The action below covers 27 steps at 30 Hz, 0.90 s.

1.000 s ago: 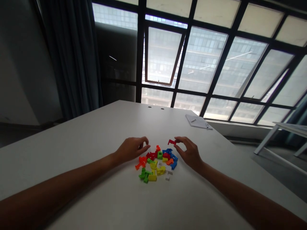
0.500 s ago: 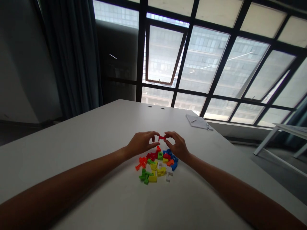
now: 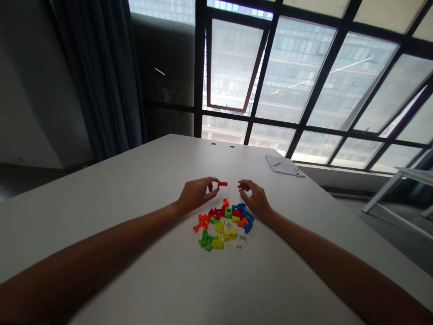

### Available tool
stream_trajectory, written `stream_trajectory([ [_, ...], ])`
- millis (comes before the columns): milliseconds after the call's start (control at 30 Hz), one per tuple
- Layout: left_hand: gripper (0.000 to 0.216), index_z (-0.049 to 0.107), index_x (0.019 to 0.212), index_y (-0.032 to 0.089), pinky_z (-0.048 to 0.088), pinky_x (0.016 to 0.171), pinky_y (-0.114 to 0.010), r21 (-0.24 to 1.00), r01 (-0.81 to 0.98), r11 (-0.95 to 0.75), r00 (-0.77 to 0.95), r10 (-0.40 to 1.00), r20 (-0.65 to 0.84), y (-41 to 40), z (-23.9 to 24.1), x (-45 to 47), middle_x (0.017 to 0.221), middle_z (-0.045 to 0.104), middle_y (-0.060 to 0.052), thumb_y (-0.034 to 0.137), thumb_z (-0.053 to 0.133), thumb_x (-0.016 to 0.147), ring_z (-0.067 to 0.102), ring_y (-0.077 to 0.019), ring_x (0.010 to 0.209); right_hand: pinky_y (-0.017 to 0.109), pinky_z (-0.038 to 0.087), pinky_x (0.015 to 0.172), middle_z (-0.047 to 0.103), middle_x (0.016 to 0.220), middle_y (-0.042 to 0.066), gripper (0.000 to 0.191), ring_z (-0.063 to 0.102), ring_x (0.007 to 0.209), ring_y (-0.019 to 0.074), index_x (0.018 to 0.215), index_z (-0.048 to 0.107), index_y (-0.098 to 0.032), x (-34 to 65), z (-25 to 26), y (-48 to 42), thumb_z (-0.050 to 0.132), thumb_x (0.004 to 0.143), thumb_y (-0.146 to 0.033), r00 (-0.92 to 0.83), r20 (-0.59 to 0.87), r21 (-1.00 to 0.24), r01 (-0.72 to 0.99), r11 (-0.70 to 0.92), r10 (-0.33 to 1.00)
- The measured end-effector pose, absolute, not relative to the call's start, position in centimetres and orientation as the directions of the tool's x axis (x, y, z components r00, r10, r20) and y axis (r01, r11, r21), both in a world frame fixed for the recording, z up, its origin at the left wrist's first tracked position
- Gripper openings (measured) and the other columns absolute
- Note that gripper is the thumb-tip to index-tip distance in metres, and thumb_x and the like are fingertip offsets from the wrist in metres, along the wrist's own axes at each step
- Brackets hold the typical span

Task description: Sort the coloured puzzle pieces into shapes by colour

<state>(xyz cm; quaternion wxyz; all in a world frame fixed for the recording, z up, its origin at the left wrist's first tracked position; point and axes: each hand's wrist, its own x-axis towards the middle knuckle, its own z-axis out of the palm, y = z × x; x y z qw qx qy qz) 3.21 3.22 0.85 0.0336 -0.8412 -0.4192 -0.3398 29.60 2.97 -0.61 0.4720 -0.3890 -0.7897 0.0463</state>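
Head view | left hand pinches a red piece! | right hand near it, empty, loosely spread | one piece up, multicoloured pile unlifted on the white table

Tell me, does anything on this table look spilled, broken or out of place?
Nothing stands out. The coloured pieces lie loosely jumbled together on the white table, and the left hand holds one red piece beyond them, near the right hand. No damage shows, though the pieces are too small to check.
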Motion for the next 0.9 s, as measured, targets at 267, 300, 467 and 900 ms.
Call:
stream_trajectory([
  [267, 0.04, 0.071, 0.111, 0.029, 0.043, 0.066, -0.028, 0.198, 0.917, -0.347, 0.271, 0.904, 0.329, 11.5, 1.3, 2.4, 0.092, 0.075, -0.003, 0.058, 0.059, 0.087, 0.067, -0.023, 0.084, 0.033, 0.055, 0.075, 0.075, 0.083, 0.005, 0.019, 0.068, 0.075, 0.0192, 0.095, 0.072, -0.018, 30.4, -1.5, 4.4, 0.058, 0.085, -0.024, -0.183, 0.526, -0.58, 0.637, 0.508, 0.83],
  [300, 0.04, 0.073, 0.107, 0.028, 0.044, 0.067, -0.028, 0.201, 0.925, -0.323, 0.257, 0.919, 0.298, 12.6, 1.2, 2.5, 0.094, 0.075, -0.004, 0.058, 0.061, 0.084, 0.068, -0.0238, 0.085, 0.033, 0.055, 0.075, 0.075, 0.083, 0.005, 0.018, 0.068, 0.075, 0.0191, 0.094, 0.073, -0.018, 30.3, -1.5, 4.4, 0.059, 0.084, -0.023, -0.192, 0.513, -0.581, 0.641, 0.503, 0.837],
  [467, 0.05, 0.071, 0.115, 0.025, 0.048, 0.074, -0.032, 0.211, 0.955, -0.209, 0.158, 0.959, 0.234, 15.4, 0.3, 3.3, 0.11, 0.074, -0.012, 0.062, 0.053, 0.088, 0.068, -0.0291, 0.094, 0.032, 0.054, 0.076, 0.075, 0.081, 0.004, 0.017, 0.067, 0.073, 0.0187, 0.091, 0.075, -0.02, 30.3, -1.5, 4.3, 0.062, 0.08, -0.02, -0.246, 0.453, -0.58, 0.649, 0.492, 0.857],
  [900, 0.029, 0.069, 0.107, 0.03, 0.044, 0.068, -0.03, 0.164, 0.882, -0.441, 0.385, 0.877, 0.287, 6.9, -0.1, 2.7, 0.093, 0.074, -0.004, 0.043, 0.045, 0.096, 0.068, -0.0229, 0.08, 0.029, 0.053, 0.072, 0.077, 0.081, 0.003, 0.022, 0.069, 0.073, 0.0171, 0.095, 0.075, -0.019, 30.8, -1.2, 3.3, 0.053, 0.088, -0.019, -0.306, 0.339, -0.666, 0.589, 0.457, 0.89],
])
